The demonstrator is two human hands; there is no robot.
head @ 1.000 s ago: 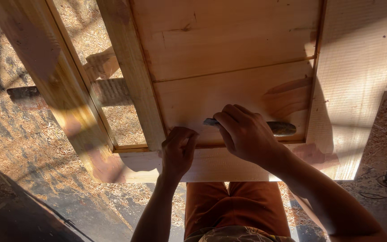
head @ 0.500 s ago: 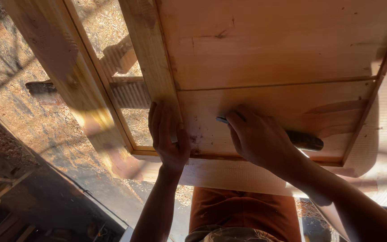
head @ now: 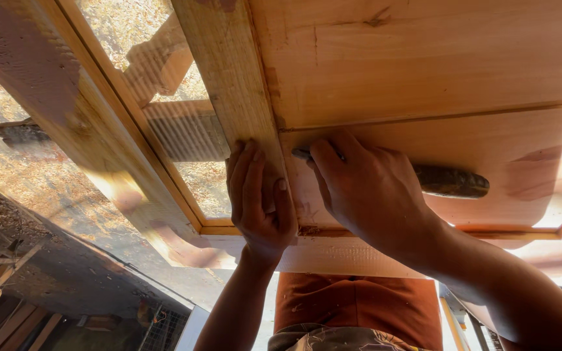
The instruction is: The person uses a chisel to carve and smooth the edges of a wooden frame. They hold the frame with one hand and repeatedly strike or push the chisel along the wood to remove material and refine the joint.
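Note:
A wooden panelled frame (head: 424, 58), like a door, lies flat in front of me. My right hand (head: 369, 192) is shut on a chisel with a dark worn handle (head: 450, 182); its metal tip (head: 300, 155) rests on the lower panel close to the vertical stile (head: 235, 78). My left hand (head: 258, 198) lies flat on that stile, fingers pressed against the wood just left of the chisel tip. The blade's edge is hidden by my fingers.
The frame's left opening shows sawdust-covered ground (head: 118, 26) and a wooden trestle piece (head: 177, 130) below. A dark tool (head: 21, 132) lies on the ground at left. Planks and wire mesh (head: 164, 325) sit at lower left. My orange trousers (head: 359, 305) are beneath the bottom rail.
My left hand has slid up from the bottom rail onto the vertical stile. The right hand with the chisel has moved left toward the stile. The view has shifted closer.

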